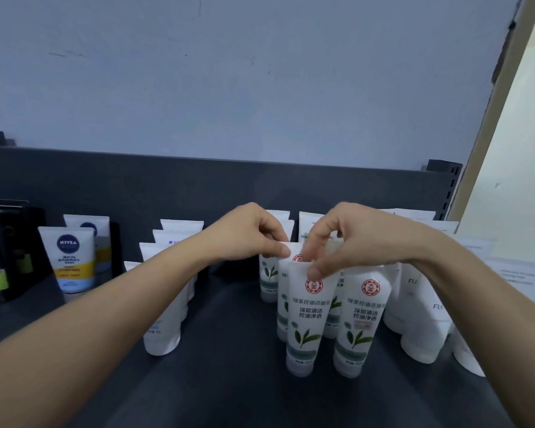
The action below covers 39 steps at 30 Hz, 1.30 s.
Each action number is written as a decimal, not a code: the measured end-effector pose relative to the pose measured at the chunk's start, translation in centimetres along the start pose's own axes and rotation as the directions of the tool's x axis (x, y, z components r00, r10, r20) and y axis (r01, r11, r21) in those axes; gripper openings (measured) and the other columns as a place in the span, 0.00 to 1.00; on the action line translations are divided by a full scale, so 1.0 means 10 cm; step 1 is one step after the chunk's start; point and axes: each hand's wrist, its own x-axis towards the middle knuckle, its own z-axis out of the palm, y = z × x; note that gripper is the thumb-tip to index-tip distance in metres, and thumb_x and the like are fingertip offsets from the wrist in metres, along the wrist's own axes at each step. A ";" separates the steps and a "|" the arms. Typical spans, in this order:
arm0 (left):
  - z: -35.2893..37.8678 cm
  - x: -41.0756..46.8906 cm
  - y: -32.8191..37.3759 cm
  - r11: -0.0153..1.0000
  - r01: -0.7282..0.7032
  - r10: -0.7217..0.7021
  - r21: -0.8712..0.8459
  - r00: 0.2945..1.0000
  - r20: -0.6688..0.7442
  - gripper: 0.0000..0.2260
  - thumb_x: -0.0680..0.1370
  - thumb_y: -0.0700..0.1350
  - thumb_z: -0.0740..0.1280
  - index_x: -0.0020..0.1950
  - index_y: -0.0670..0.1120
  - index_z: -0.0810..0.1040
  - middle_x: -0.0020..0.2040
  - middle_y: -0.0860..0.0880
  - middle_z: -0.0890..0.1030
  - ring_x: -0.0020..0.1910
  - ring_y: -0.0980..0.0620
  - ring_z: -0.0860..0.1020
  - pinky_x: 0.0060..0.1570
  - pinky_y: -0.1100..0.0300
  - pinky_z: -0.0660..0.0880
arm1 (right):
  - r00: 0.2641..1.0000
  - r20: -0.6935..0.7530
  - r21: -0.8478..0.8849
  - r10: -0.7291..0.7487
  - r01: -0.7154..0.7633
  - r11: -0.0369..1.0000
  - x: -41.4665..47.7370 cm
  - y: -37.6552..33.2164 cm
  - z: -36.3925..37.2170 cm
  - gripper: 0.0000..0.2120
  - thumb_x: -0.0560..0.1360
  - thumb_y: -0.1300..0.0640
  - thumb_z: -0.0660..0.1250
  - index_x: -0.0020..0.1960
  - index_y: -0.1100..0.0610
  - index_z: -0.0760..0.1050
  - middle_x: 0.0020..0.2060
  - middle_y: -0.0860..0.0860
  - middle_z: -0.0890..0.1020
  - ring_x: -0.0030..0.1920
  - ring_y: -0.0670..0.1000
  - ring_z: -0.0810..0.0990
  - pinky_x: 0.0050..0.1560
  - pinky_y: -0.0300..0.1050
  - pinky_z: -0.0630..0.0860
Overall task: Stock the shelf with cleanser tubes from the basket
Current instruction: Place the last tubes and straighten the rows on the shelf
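Note:
Several white green-tea cleanser tubes stand cap-down in two rows on the dark shelf (235,359). The front tube (306,322) of the left row has a red round logo and a green leaf. My right hand (337,242) pinches its top edge between thumb and fingers. My left hand (254,236) pinches the top of the tube right behind it (282,291). Another front tube (360,322) stands just to the right, untouched. The basket is out of view.
A row of plain white tubes (164,304) stands to the left, Nivea tubes (71,261) and dark boxes (0,251) farther left. White tubes marked FLO (420,307) crowd the right side. The shelf's dark back panel (198,186) rises behind.

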 end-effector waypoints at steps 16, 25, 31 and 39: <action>-0.13 0.05 -0.25 0.994 0.105 -0.099 0.024 0.977 -0.187 0.03 0.69 0.40 0.77 0.39 0.44 0.84 0.29 0.51 0.80 0.32 0.53 0.78 0.43 0.57 0.78 | 0.971 -0.238 0.019 0.003 0.002 1.000 0.33 -0.02 0.27 0.11 0.68 0.54 0.77 0.32 0.44 0.78 0.35 0.46 0.84 0.40 0.45 0.82 0.48 0.43 0.79; -0.15 0.06 -0.22 0.992 0.110 -0.099 0.060 0.980 -0.173 0.02 0.70 0.41 0.76 0.40 0.45 0.84 0.27 0.55 0.79 0.28 0.59 0.76 0.39 0.63 0.75 | 0.962 -0.273 -0.009 0.011 -0.014 1.000 0.41 -0.05 0.33 0.05 0.69 0.53 0.77 0.43 0.52 0.84 0.35 0.45 0.82 0.39 0.43 0.79 0.45 0.40 0.76; -0.16 0.07 -0.25 0.993 0.103 -0.093 0.056 0.983 -0.160 0.02 0.70 0.42 0.76 0.40 0.46 0.84 0.28 0.55 0.79 0.30 0.56 0.76 0.44 0.58 0.77 | 0.958 -0.286 -0.050 -0.012 -0.002 0.999 0.44 -0.06 0.36 0.04 0.69 0.53 0.76 0.43 0.51 0.84 0.35 0.45 0.82 0.39 0.44 0.80 0.46 0.43 0.77; -0.20 0.17 -0.08 0.991 0.040 -0.008 0.126 0.968 -0.249 0.03 0.73 0.47 0.73 0.42 0.48 0.85 0.39 0.53 0.84 0.43 0.55 0.81 0.48 0.58 0.78 | 0.942 -0.337 0.014 0.010 -0.006 1.000 0.36 0.04 0.15 0.06 0.71 0.48 0.74 0.43 0.50 0.85 0.39 0.44 0.85 0.43 0.41 0.81 0.44 0.36 0.75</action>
